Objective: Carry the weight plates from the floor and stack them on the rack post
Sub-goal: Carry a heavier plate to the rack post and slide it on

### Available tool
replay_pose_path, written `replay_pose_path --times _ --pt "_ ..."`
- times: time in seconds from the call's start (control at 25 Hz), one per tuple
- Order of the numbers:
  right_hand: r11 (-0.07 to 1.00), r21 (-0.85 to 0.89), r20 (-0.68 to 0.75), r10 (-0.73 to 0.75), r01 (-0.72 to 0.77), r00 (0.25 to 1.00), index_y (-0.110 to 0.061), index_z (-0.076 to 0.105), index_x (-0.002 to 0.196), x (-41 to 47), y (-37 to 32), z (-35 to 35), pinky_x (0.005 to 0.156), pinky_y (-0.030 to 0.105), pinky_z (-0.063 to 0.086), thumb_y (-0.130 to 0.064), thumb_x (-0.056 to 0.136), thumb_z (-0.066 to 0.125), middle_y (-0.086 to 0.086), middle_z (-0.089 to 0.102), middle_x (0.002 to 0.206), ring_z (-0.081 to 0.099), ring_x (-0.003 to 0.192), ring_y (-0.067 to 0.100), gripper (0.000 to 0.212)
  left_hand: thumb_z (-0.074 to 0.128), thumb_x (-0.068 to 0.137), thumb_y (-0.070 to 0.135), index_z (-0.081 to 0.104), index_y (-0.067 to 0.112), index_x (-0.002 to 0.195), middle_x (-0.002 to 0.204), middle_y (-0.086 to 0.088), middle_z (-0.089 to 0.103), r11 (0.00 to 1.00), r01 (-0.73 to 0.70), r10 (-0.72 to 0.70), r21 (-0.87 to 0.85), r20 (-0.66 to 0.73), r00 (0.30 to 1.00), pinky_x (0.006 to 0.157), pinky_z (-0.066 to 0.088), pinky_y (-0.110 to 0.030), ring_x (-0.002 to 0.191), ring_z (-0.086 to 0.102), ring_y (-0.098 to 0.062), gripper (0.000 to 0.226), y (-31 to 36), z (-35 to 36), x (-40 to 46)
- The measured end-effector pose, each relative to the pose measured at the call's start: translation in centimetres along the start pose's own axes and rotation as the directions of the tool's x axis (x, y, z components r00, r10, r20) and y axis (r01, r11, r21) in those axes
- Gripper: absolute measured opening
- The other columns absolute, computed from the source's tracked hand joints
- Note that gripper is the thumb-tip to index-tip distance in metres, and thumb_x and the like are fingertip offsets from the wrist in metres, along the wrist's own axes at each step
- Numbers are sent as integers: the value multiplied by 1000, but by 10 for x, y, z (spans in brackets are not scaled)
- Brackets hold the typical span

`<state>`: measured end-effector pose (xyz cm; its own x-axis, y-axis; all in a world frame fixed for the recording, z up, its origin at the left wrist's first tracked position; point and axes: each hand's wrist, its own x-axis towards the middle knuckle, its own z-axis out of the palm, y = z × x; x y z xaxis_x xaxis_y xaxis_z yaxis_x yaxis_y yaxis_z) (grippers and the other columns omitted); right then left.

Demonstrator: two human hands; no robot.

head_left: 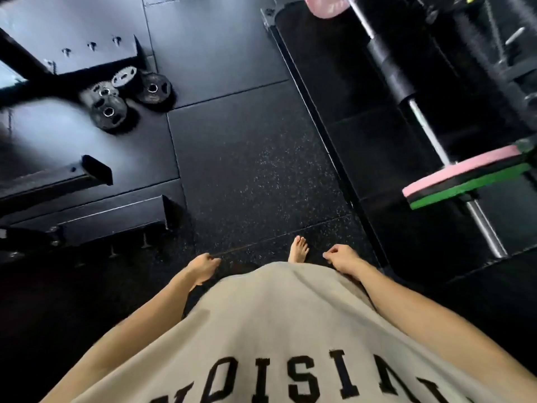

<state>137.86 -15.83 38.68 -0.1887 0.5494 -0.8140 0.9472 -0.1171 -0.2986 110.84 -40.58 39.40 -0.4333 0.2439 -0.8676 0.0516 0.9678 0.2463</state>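
Several small dark weight plates lie on the black rubber floor at the upper left: one plate [109,112] nearest me, another plate [153,88] to its right, and a greyer plate [124,77] leaning between them. My left hand [202,267] hangs beside my beige shirt, fingers loosely curled, holding nothing. My right hand [343,258] hangs on the other side, also loosely curled and empty. Both hands are far from the plates. No rack post is plainly visible.
Black steel frame feet [96,173] and a base [116,210] jut in from the left. A barbell [427,132] with pink and green plates [465,177] lies on a platform at right. My bare foot [298,249] stands on the speckled mat.
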Motion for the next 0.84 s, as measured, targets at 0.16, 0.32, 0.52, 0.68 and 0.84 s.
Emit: replay_pose_path --times 0.16,0.32,0.52,0.68,0.84 --pt "985 -140 85 -93 104 992 -20 60 84 64 -96 -80 70 33 44 -29 93 61 13 70 106 58 86 25 13 48 100 33 60 4 118 122 -17 63 985 86 -112 -150 -176 978 86 43 -33 112 58 -33 36 55 -27 18" --pt "943 -275 171 -143 186 975 -17 62 95 115 -183 -117 65 29 45 -30 94 59 10 68 101 59 84 22 13 48 100 31 60 4 122 128 -16 61 935 176 -227 -309 -139 964 95 42 -33 117 55 -31 36 93 -45 53" --pt "885 -393 236 -167 251 957 -18 60 95 192 -310 -136 74 33 44 -31 95 59 9 67 105 56 85 21 13 49 99 35 58 7 123 130 -12 59 928 203 -218 -314 -13 976 92 44 -30 117 56 -28 38 144 -114 124" --pt "849 -438 241 -206 296 948 -18 62 95 227 -426 -147 78 33 46 -32 95 59 8 67 105 59 90 22 14 49 99 37 57 11 109 115 -12 64 916 169 -197 -364 -39 980 77 49 -32 90 59 -23 29 177 -212 167" --pt "835 -416 220 -292 360 931 -21 64 94 259 -546 -147 86 36 49 -33 92 60 7 68 104 60 93 23 13 46 100 36 56 12 113 101 -10 64 868 129 -215 -480 -130 968 66 46 -30 82 59 -22 29 204 -319 208"
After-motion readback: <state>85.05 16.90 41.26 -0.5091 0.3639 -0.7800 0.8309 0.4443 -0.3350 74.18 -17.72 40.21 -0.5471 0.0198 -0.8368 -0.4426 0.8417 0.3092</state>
